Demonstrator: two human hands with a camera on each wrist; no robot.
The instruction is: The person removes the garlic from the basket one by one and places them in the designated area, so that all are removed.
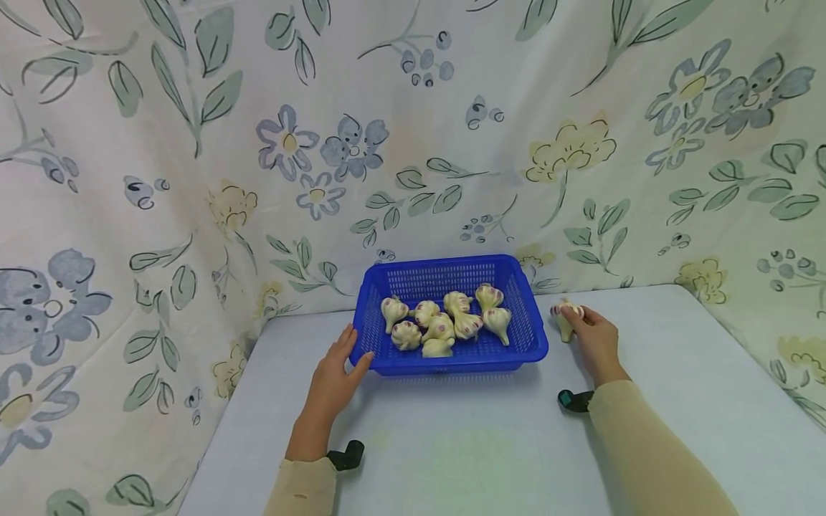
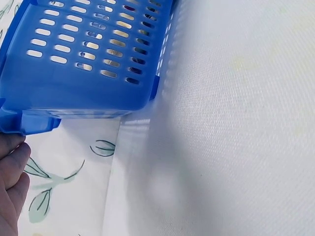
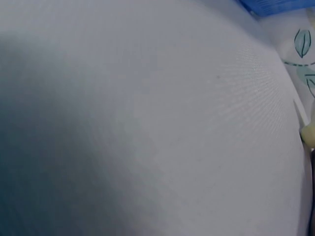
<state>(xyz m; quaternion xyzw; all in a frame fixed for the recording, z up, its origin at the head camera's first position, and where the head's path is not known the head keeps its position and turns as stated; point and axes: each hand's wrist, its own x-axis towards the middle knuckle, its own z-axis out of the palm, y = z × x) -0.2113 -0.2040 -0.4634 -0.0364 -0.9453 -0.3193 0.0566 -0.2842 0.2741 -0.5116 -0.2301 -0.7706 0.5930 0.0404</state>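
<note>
A blue plastic basket point(image 1: 452, 362) with slotted walls holds several garlic bulbs point(image 1: 441, 328), whitish with purple marks. At its left end my left hand point(image 1: 330, 380) rests against the rim, fingers extended along the outside and thumb spread toward the front corner. The left wrist view shows those fingertips point(image 2: 17, 155) right at the rim's underside. To the right of the basket, my right hand point(image 1: 596, 344) pinches a garlic bulb point(image 1: 565, 328) between thumb and fingers, its stem pointing down. Only a pale bit of that bulb point(image 3: 309, 135) appears at the right wrist view's edge.
The basket stands toward the back of a white-covered table point(image 1: 445, 444). Behind and to the left hangs a floral curtain point(image 1: 413, 143). A small black device is on each wrist, one by the left cuff point(image 1: 303, 476) and one by the right.
</note>
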